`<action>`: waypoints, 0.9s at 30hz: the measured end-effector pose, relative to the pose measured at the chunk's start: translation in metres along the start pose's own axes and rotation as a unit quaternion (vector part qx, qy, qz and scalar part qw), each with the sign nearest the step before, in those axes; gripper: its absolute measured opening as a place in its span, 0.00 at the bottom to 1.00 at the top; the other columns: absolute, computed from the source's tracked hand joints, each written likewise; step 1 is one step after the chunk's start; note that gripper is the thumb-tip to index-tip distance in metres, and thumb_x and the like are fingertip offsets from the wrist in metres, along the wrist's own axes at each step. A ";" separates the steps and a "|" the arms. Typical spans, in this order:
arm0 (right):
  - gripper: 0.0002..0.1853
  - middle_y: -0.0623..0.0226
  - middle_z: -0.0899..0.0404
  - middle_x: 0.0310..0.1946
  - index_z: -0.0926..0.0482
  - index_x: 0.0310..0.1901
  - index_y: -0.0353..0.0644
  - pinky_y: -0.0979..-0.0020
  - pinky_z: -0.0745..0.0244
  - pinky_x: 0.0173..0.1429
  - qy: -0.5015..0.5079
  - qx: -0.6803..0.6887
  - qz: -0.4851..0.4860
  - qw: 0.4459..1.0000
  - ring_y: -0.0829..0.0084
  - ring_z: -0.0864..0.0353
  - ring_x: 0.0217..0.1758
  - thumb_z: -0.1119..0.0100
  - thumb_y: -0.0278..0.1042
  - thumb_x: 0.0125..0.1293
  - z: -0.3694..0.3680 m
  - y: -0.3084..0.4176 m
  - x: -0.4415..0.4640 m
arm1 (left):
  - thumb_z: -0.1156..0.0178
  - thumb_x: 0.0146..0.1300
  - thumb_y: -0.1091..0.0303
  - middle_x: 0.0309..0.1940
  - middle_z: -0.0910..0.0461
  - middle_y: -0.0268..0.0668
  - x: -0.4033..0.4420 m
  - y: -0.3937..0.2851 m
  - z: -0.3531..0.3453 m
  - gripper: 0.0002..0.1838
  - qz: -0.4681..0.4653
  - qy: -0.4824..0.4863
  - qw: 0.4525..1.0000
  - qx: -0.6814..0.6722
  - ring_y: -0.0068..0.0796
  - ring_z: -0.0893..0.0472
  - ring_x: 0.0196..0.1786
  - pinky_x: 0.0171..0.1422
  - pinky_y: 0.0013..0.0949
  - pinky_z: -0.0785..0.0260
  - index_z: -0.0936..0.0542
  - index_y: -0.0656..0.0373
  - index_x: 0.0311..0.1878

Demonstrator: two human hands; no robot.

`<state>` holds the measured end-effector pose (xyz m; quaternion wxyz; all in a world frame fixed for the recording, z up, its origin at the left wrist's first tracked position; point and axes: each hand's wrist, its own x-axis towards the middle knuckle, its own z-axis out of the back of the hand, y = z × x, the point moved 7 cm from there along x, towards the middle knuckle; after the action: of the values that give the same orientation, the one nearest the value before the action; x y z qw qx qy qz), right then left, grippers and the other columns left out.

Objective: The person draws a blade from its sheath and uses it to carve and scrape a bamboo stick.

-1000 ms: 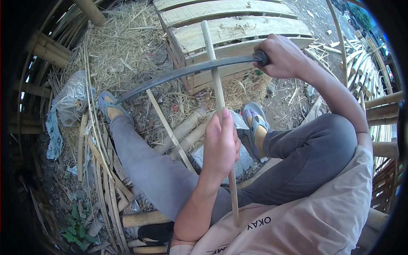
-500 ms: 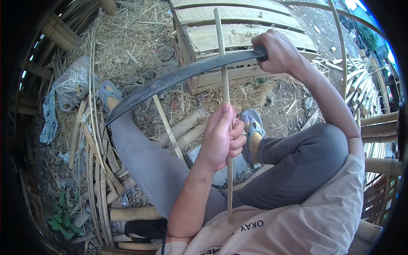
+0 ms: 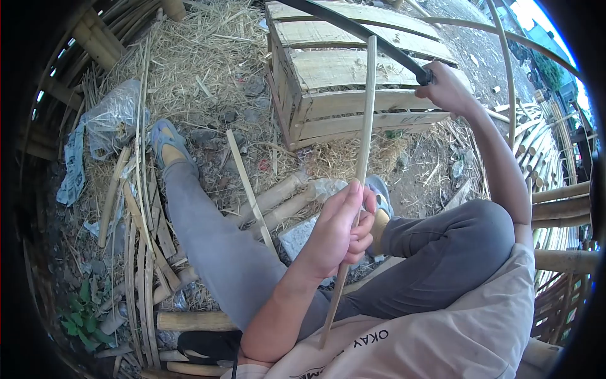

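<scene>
My left hand [image 3: 344, 230] is closed around a thin bamboo strip [image 3: 367, 120], thumb pressed along it. The strip slants upward, its lower end by my shirt and its upper end in front of a wooden crate. My right hand [image 3: 447, 88], farther out, grips the dark handle of a machete [image 3: 360, 30]. Its long blade points up and left over the crate, apart from the strip, with the tip outside the view.
The slatted wooden crate [image 3: 366, 101] stands ahead. Cut bamboo poles [image 3: 540, 142] are stacked at right. Bamboo strips [image 3: 144, 265] and a plastic bag [image 3: 113, 120] lie at left. Shavings [image 3: 202, 63] cover the ground. Another strip [image 3: 249, 189] leans between my legs.
My right hand has moved right, swinging the machete from across the strip to up over the crate. The strip's top has tilted right and lower, and its bottom end has shifted left.
</scene>
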<state>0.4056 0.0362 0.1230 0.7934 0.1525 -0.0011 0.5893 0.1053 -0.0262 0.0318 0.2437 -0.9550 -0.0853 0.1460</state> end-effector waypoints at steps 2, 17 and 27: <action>0.13 0.71 0.32 0.18 0.28 0.32 0.39 0.70 0.38 0.27 0.148 0.204 -0.158 0.955 0.76 0.34 0.19 0.31 0.31 0.55 -0.017 0.013 -0.016 | 0.67 0.82 0.44 0.16 0.45 0.21 -0.002 -0.003 -0.003 0.24 -0.013 0.000 1.000 0.025 0.09 0.49 0.15 0.15 0.18 0.60 0.31 0.54 0.44; 0.23 0.73 0.27 0.20 0.24 0.33 0.40 0.74 0.33 0.27 0.084 0.122 -0.064 0.987 0.79 0.30 0.20 0.27 0.54 0.62 -0.004 0.090 -0.031 | 0.67 0.83 0.46 0.16 0.44 0.22 -0.020 -0.029 0.013 0.23 -0.131 -0.101 0.986 0.033 0.10 0.49 0.15 0.15 0.20 0.58 0.30 0.53 0.42; 0.09 0.51 0.20 0.20 0.17 0.29 0.36 0.55 0.23 0.37 0.140 -0.099 0.161 0.972 0.48 0.17 0.29 0.32 0.32 0.49 -0.013 0.134 -0.044 | 0.62 0.82 0.49 0.17 0.41 0.23 -0.015 -0.022 0.022 0.19 -0.190 -0.254 0.931 0.181 0.11 0.46 0.13 0.14 0.20 0.55 0.35 0.52 0.38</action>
<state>0.2640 0.0327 0.1346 0.6914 -0.0134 0.0270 0.7218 0.0823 -0.0012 0.0273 0.4058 -0.7914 -0.2966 0.3480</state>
